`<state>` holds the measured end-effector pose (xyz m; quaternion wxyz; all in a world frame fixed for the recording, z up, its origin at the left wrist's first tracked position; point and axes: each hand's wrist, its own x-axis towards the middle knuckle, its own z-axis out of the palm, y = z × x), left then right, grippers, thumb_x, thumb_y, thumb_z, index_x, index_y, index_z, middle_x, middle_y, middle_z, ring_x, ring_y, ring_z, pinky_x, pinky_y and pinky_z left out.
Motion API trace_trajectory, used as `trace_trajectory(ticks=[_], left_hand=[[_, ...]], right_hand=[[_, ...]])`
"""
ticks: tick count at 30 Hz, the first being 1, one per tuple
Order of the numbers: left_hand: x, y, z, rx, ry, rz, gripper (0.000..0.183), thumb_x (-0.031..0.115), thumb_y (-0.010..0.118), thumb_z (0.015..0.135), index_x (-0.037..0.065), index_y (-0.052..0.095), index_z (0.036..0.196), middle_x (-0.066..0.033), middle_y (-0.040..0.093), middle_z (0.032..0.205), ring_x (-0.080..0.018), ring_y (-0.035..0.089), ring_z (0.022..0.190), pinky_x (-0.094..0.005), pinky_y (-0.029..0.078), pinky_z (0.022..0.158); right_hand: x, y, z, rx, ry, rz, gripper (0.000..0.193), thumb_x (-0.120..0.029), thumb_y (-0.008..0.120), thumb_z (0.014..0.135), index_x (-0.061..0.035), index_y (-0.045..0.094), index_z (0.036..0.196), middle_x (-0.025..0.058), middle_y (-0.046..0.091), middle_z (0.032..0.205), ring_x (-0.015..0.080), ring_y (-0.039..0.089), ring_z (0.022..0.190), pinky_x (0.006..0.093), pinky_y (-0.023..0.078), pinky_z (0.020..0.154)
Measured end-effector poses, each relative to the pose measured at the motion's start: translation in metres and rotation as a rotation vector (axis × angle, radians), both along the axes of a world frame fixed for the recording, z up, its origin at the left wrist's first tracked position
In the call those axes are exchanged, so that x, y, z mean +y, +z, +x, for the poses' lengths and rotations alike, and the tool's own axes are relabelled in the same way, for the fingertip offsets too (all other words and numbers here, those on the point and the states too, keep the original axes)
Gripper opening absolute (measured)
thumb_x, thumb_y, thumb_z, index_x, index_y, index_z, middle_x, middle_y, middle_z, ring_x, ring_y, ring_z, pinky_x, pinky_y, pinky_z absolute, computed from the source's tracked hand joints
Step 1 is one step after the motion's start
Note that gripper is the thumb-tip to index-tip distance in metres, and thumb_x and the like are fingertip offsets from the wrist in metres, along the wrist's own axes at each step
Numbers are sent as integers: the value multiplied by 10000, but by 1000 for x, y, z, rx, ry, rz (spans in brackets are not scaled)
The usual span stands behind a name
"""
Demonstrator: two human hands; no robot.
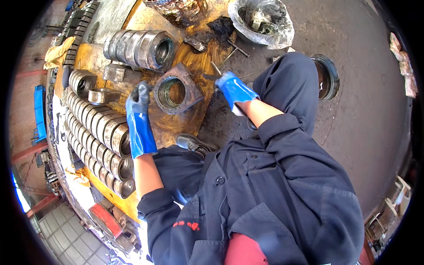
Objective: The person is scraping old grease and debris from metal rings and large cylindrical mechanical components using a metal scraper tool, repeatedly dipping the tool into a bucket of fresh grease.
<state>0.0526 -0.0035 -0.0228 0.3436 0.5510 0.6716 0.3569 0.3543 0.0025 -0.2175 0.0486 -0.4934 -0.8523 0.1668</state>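
Observation:
A square metal block with a round bore point(193, 84) lies on the oily wooden board in front of me. My left hand point(140, 104), in a blue glove with dark, soiled fingers, is beside the block's left edge. Its fingers are bent together, and what they hold, if anything, is hidden. To the right of the block, my right hand point(235, 89), also blue-gloved, is closed around a tool with a thin metal rod point(216, 68) that sticks out past the fingers. A flat dark strip point(210, 77) shows beside that hand. The tool's other end is hidden in the glove.
Rows of metal rings point(99, 132) stand left of my left hand. Beyond lies a thick ribbed cylinder point(139, 49), with hex nuts point(104, 96) nearer. A T-handled rod point(239, 48), a bag-lined bin point(282, 37) and a black ring point(329, 77) are ahead and right.

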Motion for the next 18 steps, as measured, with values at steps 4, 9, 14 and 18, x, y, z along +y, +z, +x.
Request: trace_trajectory(ticks=[4, 9, 14, 18], left_hand=[[-8, -1, -9, 55, 106, -68, 433, 419, 599, 891, 18, 684, 1029, -71, 681, 856, -144, 534, 662, -306, 450, 628], [-13, -22, -50, 337, 10, -173, 470, 379, 555, 940, 34, 572, 1258, -103, 689, 1051, -135, 631, 905, -246, 451, 672], [-14, -25, -43, 355, -20, -106, 474, 376, 537, 945, 15, 572, 1250, -115, 695, 1032, -135, 630, 871, -250, 467, 701], [-17, -20, -39, 366, -17, -99, 479, 366, 525, 948, -10, 567, 1241, -139, 689, 1043, -173, 639, 925, -286, 481, 801]], right_hand=[[-21, -28, -16, 355, -414, -493, 248, -207, 641, 779, -31, 661, 952, 153, 673, 774, 263, 661, 715, 380, 519, 630], [-47, -4, -31, 719, -522, -513, 170, -157, 591, 773, -28, 631, 877, 193, 656, 804, 378, 634, 754, 427, 495, 634], [-40, -7, -40, 687, -581, -611, 145, -129, 591, 785, -73, 627, 914, 101, 618, 674, 213, 612, 597, 369, 462, 556], [-33, -7, -36, 739, -512, -685, 133, -119, 587, 780, -71, 627, 897, 82, 606, 644, 190, 609, 588, 353, 466, 547]])
